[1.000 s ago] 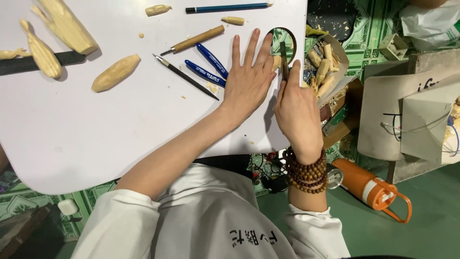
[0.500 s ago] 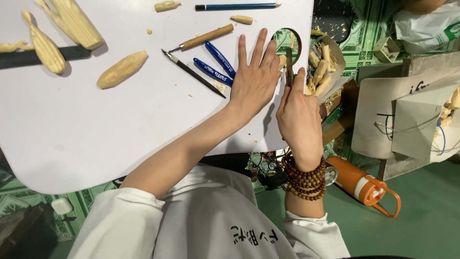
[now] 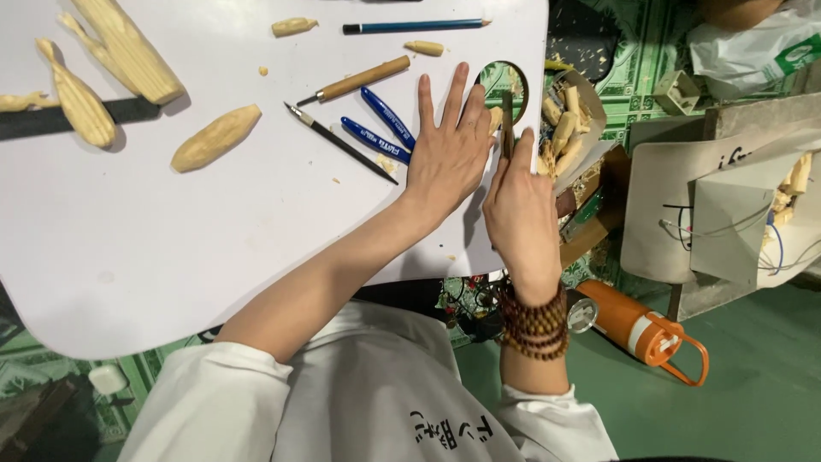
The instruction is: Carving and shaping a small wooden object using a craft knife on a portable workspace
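At the right edge of the white surface point(image 3: 214, 257), your right hand point(image 3: 520, 214) is clenched around a thin dark tool point(image 3: 507, 120), whose shaft stands up out of your fist beside the round hole point(image 3: 503, 85) cut in the board. Your left hand point(image 3: 449, 150) lies flat and released just beside it, palm down, fingers spread, the thumb side close to the tool and a small pale wood piece point(image 3: 495, 118) showing at its edge; whether the hand presses on that piece you cannot tell. A string of brown beads point(image 3: 534, 321) wraps your right wrist.

Just left of your flat hand lie two blue-handled knives point(image 3: 376, 128), a slim black-handled blade point(image 3: 342, 144) and a wooden-handled tool point(image 3: 359, 79), all near one another. Farther up the surface rests a blue pencil point(image 3: 415, 26) with small wood offcuts near it. Well to the left sit a carved pale wood lump point(image 3: 214, 139) and several longer carved pieces point(image 3: 81, 103), one across a black bar point(image 3: 51, 120).

Beyond the edge, a cardboard box of wood scraps point(image 3: 564, 128) stands just beside the hole, and an orange flask point(image 3: 637, 329) lies on the green floor.
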